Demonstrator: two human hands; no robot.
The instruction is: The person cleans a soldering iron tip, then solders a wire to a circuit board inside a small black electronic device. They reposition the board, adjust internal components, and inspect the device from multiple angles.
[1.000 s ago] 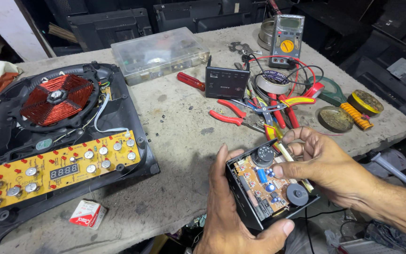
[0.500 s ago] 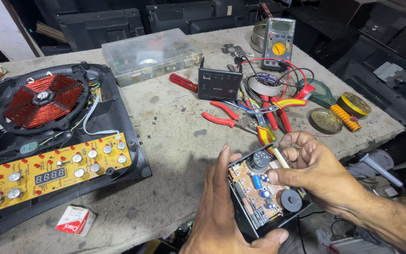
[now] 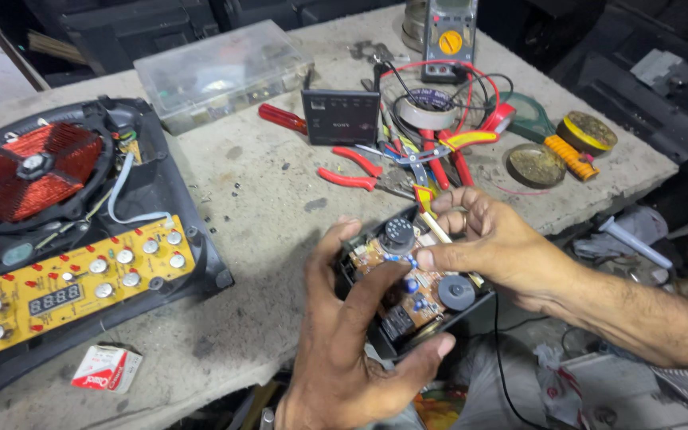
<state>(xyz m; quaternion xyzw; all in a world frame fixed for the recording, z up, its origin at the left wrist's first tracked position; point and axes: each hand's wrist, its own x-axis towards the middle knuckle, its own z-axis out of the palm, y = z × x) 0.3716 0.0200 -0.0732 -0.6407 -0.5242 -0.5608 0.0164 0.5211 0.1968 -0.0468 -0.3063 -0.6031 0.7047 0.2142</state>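
Observation:
My left hand (image 3: 352,350) grips a small opened black device (image 3: 412,291) from below, its brown circuit board facing up with a black round knob and small blue parts. The left thumb rests across the board. My right hand (image 3: 491,239) reaches in from the right, holds a thin pale rod-like tool (image 3: 439,231) in its fingers, and presses thumb and forefinger on the board's upper edge. Both hands hover over the front edge of a grey concrete workbench (image 3: 264,199).
An opened induction cooker (image 3: 65,231) with a red coil and yellow control board lies at left. Behind are a clear plastic box (image 3: 224,72), a small black radio (image 3: 341,116), red-handled pliers (image 3: 360,175), a multimeter (image 3: 449,36), tape roll, tins, and a small red-white packet (image 3: 107,369).
The view has shifted so the bench appears further left. My right hand's fingers have moved in over the board's top edge; the left thumb now lies across the board.

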